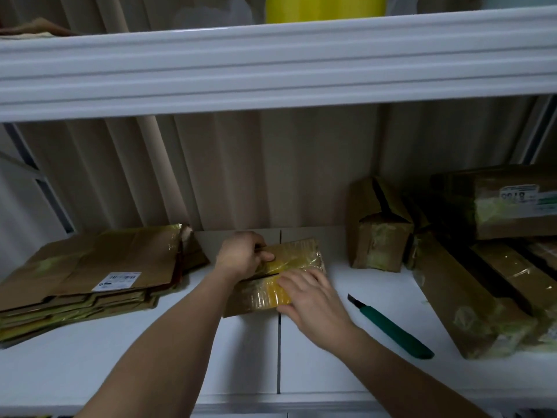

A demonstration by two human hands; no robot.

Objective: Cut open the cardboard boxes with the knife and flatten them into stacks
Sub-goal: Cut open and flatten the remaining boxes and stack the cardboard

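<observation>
The small taped box (pixel 274 276) lies at the middle of the white shelf (pixel 211 357), straddling the seam between its two panels, with its long axis running from the front edge toward the back wall. A slit crosses its top between the two hands.

The left hand (pixel 242 256) is at the far-left corner of the box, fingers curled over the flap edge and gripping it. The right hand (pixel 310 300) lies on the near half — fingers fairly straight and spread, pressing on the yellow-taped top; it does not appear to grip anything.

The green-handled knife (pixel 391 327) rests on the shelf just to the right of the right hand, blade tip toward the back-left, handle toward the front-right edge. Neither hand touches it. The right hand is the nearer one, so any further cut calls for that hand.

The flattened stack (pixel 87 276) lies toward the left edge of the shelf; uncut boxes (pixel 470 282) crowd the right end.

Labels: the white label (pixel 116 281) on the stack shows barcode-like marks but is unreadable. A label (pixel 518 197) on the upper right box carries large digits — too blurred to read with confidence.
</observation>
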